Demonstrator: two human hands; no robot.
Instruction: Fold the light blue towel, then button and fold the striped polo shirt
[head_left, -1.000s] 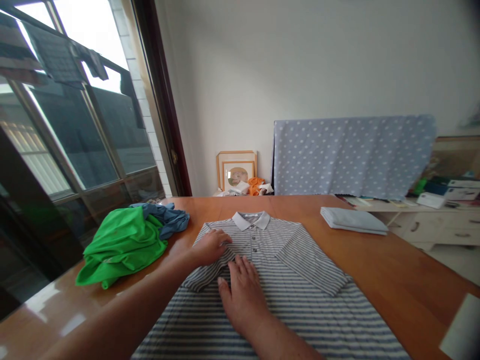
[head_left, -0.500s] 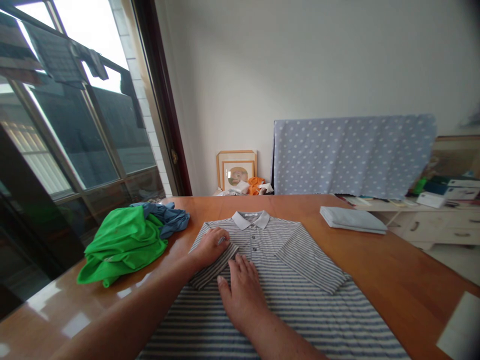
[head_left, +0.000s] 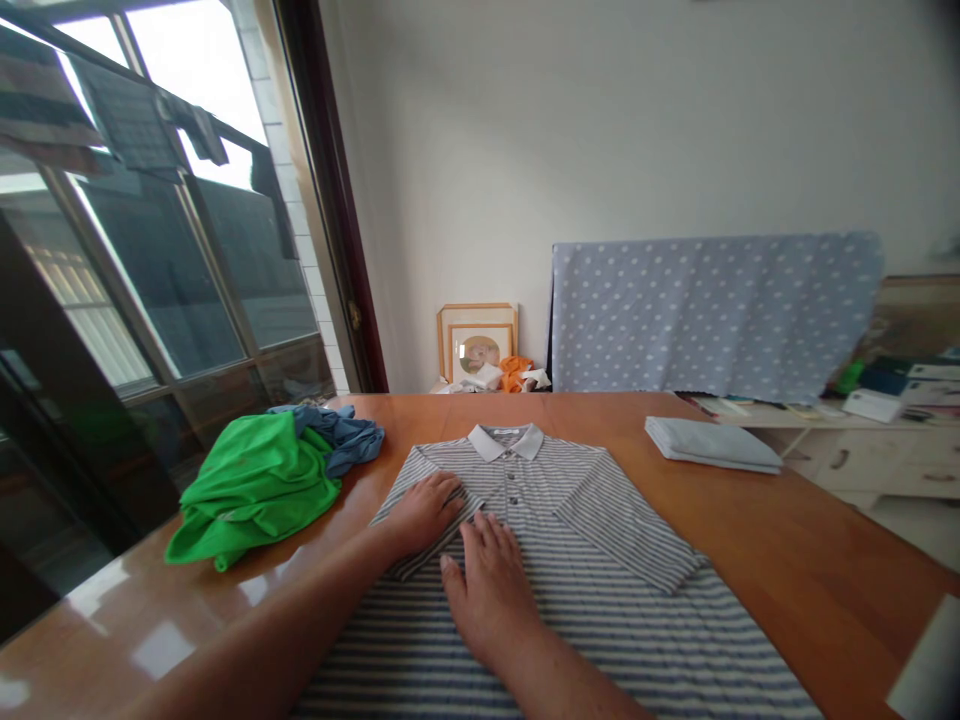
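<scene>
A striped polo shirt (head_left: 600, 620) with a pale collar lies spread front side up on the wooden table, collar away from me. Its right-hand sleeve (head_left: 630, 520) is laid inward over the body. My left hand (head_left: 426, 512) rests flat on the sleeve at the left, fingers stretched toward the button placket. Just below the placket, my right hand (head_left: 491, 590) lies on the shirt front, palm down with the thumb apart. Neither hand grips any cloth that I can see. My left forearm covers the shirt's lower left edge.
A green garment (head_left: 255, 490) lies heaped at the table's left, with a blue cloth (head_left: 345, 440) behind it. Far right on the table (head_left: 780, 540) sits a folded grey cloth (head_left: 709, 445). A white object (head_left: 926, 665) shows at the right edge.
My left hand has flattened onto the left sleeve, its fingers now stretched out rather than curled. My right hand stays in about the same place. The view has shifted slightly.
</scene>
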